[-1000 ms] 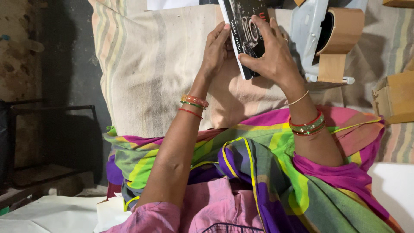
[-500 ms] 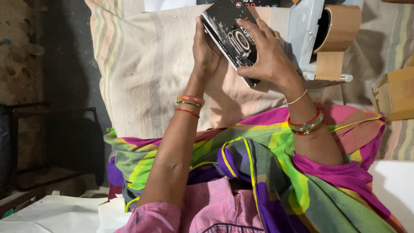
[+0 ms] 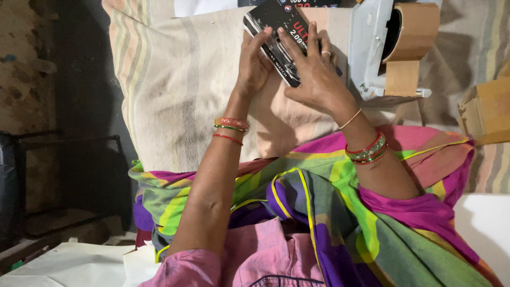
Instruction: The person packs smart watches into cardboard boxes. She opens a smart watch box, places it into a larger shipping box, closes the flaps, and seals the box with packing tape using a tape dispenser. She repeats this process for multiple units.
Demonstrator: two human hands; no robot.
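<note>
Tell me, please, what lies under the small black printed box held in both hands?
Under the small black printed box, a striped beige cloth shows. The left hand and right hand cover its lower part.

Bare striped cloth lies open to the left of the hands. To their right, a tape dispenser stands close, with a cardboard box farther out.

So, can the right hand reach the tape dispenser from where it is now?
Probably yes: the right hand rests on the black box, and the tape dispenser lies just beside it with nothing between them.
</note>
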